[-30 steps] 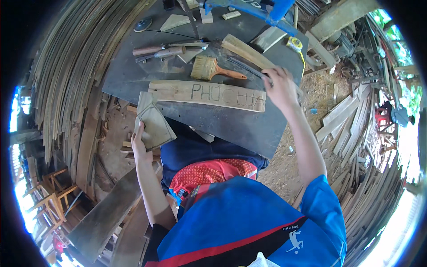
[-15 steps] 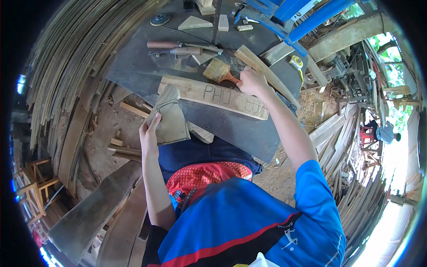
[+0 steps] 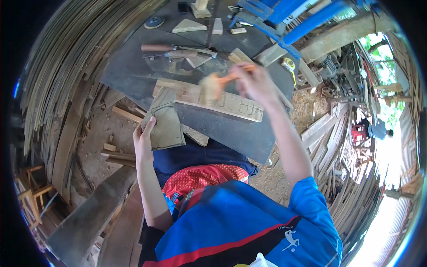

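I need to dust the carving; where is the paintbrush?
In the head view, the orange-handled paintbrush is in the right hand, above the carved wooden plank.

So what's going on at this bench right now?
A person stands over a dark work table in a wood workshop. Their right hand holds a paintbrush by its orange handle, blurred with motion, just above a long carved wooden plank lying on the table. Their left hand grips a folded sheet of sandpaper at the plank's near end. Chisels with wooden handles and small wood offcuts lie farther back.
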{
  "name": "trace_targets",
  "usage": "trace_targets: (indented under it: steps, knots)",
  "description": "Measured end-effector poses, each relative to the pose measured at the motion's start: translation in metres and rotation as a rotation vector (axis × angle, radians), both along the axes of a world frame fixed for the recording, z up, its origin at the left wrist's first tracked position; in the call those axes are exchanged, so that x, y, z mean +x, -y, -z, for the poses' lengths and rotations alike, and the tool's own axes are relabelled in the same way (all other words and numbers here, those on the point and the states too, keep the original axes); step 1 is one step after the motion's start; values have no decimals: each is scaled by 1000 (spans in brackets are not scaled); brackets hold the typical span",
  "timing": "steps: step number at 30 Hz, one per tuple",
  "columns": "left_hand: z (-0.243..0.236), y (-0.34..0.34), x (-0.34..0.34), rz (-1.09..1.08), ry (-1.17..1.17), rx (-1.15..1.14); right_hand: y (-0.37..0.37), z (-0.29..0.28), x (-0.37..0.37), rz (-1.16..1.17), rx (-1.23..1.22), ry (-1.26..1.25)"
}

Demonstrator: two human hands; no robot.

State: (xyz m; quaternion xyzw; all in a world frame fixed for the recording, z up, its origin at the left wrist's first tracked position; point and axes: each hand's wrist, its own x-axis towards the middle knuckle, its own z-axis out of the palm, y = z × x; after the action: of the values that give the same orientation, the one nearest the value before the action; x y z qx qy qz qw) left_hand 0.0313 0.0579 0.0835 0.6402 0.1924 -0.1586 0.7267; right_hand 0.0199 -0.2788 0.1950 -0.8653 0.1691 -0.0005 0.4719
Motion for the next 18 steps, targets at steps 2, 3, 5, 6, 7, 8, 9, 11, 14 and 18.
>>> trace_targets:
  steps: [2, 3, 5, 6, 7, 8, 9, 11, 14, 18]
  knots:
    - [3, -1, 1, 29, 58, 9, -31, 21, 17, -108, -115, 24]
    - [2, -3, -1, 34, 79, 18, -42, 29, 22, -164, -192, 77]
    - [-1, 0, 0, 28, 78, 32, -39, 27, 16, -114, -352, 0]
    - [-1, -3, -2, 9, 74, 44, -41, 24, 15, -106, -426, -40]
    - [2, -6, -2, 1, 58, 23, -37, 14, 7, -75, -407, -147]
    - [5, -8, -2, -7, 42, 1, -25, 15, -8, -39, -477, -147]
    - [7, -8, 0, -7, 33, -31, -7, 14, -28, 9, -556, -142]
    - [9, -6, -1, -43, 27, 62, 31, 5, -65, 183, -691, -289]
    - [4, -1, -2, -32, 30, 63, 89, 5, -114, 206, -901, -381]
    - [4, -6, 1, -38, 18, 98, 60, -20, -108, 178, -523, -62]
